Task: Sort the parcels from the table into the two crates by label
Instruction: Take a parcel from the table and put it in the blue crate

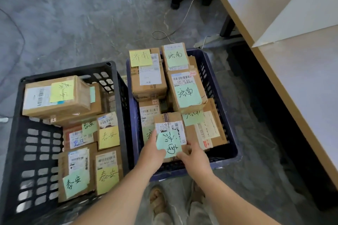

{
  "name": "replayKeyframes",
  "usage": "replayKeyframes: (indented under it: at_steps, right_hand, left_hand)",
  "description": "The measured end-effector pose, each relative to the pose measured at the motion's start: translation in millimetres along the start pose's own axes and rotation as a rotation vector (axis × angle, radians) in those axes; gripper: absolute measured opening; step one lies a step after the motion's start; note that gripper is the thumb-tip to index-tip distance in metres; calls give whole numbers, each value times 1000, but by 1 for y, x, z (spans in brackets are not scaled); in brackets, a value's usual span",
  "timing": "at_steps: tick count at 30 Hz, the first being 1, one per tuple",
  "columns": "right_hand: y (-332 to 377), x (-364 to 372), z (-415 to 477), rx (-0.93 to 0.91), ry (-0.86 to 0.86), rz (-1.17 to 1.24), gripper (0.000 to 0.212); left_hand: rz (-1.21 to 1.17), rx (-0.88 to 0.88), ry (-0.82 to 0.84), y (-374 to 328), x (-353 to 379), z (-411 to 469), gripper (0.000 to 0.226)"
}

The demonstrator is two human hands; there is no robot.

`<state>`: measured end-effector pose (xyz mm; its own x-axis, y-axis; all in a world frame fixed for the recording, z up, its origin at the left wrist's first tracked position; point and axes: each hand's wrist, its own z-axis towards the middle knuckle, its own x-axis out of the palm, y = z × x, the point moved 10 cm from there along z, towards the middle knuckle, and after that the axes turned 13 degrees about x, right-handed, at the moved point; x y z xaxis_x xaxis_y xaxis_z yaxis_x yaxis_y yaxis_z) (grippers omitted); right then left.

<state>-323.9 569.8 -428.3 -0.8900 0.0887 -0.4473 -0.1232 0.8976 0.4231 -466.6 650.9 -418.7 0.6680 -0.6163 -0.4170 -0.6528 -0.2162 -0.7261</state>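
gripping cardboard parcel (169,129) at near corners with left hand (151,150) and right hand (194,158), pinching thumbs-on-top; probably handling light, stiff.

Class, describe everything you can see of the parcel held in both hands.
The parcel is a brown cardboard box bearing a white barcode label and a green note with handwritten characters. The left hand and right hand grip its near corners. It lies roughly level at the near end of the blue crate, over other parcels; whether it rests on them is unclear.
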Motion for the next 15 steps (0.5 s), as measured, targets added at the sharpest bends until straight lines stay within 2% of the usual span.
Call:
replayKeyframes:
  at_steps: [7, 9, 12, 15]
  right_hand:
    - [4, 21, -9, 69, 175, 44, 34]
    - [11, 13, -14, 34, 79, -17, 40]
    - [27, -5, -26, -46, -146, -295, 52]
    - [42, -12, -36, -132, -255, -518, 73]
  left_hand:
    - [-7, -70, -26, 25, -15, -8, 77]
    - [56, -38, -58, 18, -21, -12, 78]
    - [229, 58, -126, -5, -26, -17, 67]
    - [17, 94, -51, -17, -1, -17, 50]
